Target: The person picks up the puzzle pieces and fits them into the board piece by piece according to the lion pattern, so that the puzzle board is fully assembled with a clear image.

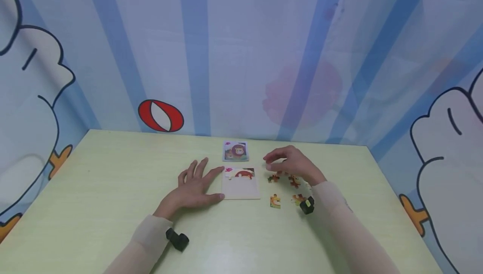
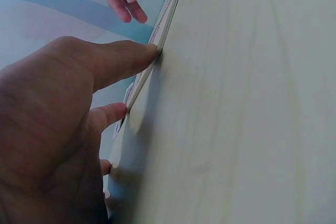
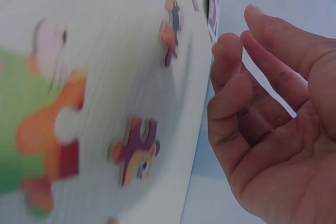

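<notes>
A square puzzle board [image 1: 240,189] lies on the table, its top strip filled with picture pieces and the lower part plain white. My left hand [image 1: 194,192] is spread flat beside it, thumb and index fingertips touching the board's left edge; the left wrist view shows both against that edge. My right hand [image 1: 296,165] hovers above several loose puzzle pieces, fingers bent loosely and nothing visible between them. In the right wrist view, a purple-and-yellow piece [image 3: 137,153] with an eye lies below the hand, near a larger-looking green and orange piece [image 3: 50,124].
Behind the board lies a lion picture card [image 1: 235,151]. One loose piece [image 1: 275,201] sits right of the board's lower corner, another [image 1: 299,199] close to the right wrist. A printed cloth [image 1: 234,56] hangs along the table's back edge.
</notes>
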Demonstrator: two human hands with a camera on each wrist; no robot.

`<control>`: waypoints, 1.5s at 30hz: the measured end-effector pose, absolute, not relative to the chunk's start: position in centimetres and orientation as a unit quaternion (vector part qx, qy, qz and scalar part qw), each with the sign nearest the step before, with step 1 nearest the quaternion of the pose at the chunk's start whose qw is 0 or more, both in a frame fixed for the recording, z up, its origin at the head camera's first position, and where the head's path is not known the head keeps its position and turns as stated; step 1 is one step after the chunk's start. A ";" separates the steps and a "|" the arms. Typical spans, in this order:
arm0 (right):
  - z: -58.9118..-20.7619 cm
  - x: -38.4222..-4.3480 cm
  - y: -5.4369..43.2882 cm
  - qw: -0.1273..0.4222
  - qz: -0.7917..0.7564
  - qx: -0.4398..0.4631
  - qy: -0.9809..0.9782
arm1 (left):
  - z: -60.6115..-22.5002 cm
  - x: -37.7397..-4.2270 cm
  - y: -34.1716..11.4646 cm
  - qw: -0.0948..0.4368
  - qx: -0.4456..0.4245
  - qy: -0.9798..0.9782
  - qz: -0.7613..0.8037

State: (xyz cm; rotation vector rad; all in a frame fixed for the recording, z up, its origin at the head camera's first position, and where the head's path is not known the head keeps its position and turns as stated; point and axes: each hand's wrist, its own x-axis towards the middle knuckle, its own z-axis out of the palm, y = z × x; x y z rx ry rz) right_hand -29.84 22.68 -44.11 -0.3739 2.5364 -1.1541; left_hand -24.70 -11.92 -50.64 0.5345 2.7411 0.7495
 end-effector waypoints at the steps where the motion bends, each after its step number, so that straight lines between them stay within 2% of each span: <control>1: -44.1 -29.8 23.0 0.166 -0.405 -0.131 0.889 | -50.7 -24.7 -11.9 0.123 0.184 0.940 0.258; 14: -44.8 -28.6 25.0 0.184 -0.405 -0.070 0.893 | -50.1 -24.3 -11.8 0.125 0.185 0.938 0.265; 27: -46.0 -28.4 24.3 0.179 -0.385 -0.069 0.903 | -50.0 -24.2 -11.8 0.123 0.188 0.938 0.265; 36: -46.1 -28.7 24.2 0.157 -0.363 -0.089 0.914 | -49.6 -24.1 -11.8 0.122 0.193 0.935 0.270; 45: -45.9 -28.7 24.1 0.100 -0.378 -0.090 0.916 | -50.2 -24.2 -11.8 0.113 0.191 0.937 0.269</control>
